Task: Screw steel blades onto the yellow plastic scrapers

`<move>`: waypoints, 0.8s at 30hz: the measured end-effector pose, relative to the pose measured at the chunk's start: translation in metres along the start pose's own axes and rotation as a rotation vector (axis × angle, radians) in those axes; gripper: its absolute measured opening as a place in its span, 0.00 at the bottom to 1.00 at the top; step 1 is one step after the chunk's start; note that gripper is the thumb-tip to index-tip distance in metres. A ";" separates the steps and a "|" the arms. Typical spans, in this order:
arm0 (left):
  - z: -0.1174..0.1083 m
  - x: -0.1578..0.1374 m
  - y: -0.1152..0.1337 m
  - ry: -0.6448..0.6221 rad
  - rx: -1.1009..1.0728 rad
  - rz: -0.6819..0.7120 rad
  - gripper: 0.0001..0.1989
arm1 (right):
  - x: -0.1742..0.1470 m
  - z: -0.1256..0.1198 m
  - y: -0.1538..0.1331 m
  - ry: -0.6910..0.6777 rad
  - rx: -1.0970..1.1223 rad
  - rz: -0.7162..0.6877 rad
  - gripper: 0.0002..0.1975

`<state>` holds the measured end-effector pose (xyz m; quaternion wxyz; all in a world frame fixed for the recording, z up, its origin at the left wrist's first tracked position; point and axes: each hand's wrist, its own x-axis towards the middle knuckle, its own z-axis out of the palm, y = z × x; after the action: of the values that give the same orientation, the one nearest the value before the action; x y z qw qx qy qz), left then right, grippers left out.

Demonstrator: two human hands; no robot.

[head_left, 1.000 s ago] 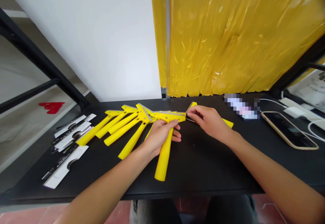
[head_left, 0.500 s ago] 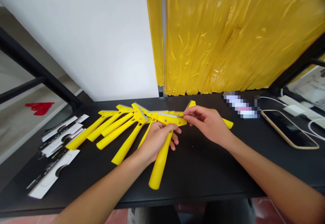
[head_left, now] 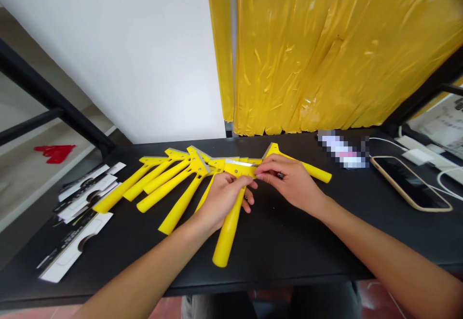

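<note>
My left hand [head_left: 226,194] is closed around the neck of a yellow scraper [head_left: 227,234], its handle pointing toward me. The scraper's wide head carries a light metal blade strip and a screw. My right hand [head_left: 285,177] pinches at the right end of that head, covering its corner. A small dark thing [head_left: 280,175] shows between its fingers and palm, too little to name. Several more yellow scrapers [head_left: 164,184] lie fanned out to the left, heads away from me. Another scraper [head_left: 311,169] lies behind my right hand, partly hidden by it.
Printed black-and-white cards [head_left: 74,251] lie at the left of the black table [head_left: 289,256]. A phone [head_left: 410,184], a pixelated screen [head_left: 343,150] and white cables with a charger [head_left: 419,156] are at the right. Yellow plastic sheeting [head_left: 325,59] and a white panel [head_left: 144,59] stand behind.
My right hand has moved slightly left and down, onto the right end of the scraper head. The small dark thing now shows in it. My left hand stays in place.
</note>
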<state>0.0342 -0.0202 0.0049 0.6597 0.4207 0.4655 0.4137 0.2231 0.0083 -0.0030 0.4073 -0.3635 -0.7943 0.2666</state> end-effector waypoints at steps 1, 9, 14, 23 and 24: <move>0.000 0.000 0.000 0.003 -0.003 0.003 0.08 | 0.000 0.000 0.001 -0.010 0.004 0.008 0.05; 0.001 -0.001 0.000 0.015 0.073 -0.014 0.07 | 0.003 0.004 0.006 -0.031 0.141 0.222 0.07; 0.002 -0.003 0.004 0.014 0.079 -0.035 0.06 | 0.004 0.007 0.006 -0.050 0.266 0.312 0.12; -0.007 0.005 0.004 0.040 -0.031 -0.055 0.10 | 0.016 -0.042 0.028 0.148 -0.057 0.286 0.20; -0.008 0.005 0.004 0.046 -0.040 -0.052 0.10 | 0.016 -0.049 0.033 0.081 -0.225 0.255 0.18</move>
<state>0.0273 -0.0129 0.0052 0.6676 0.3853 0.4831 0.4153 0.2697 0.0468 0.0056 0.3587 -0.5152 -0.7494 0.2107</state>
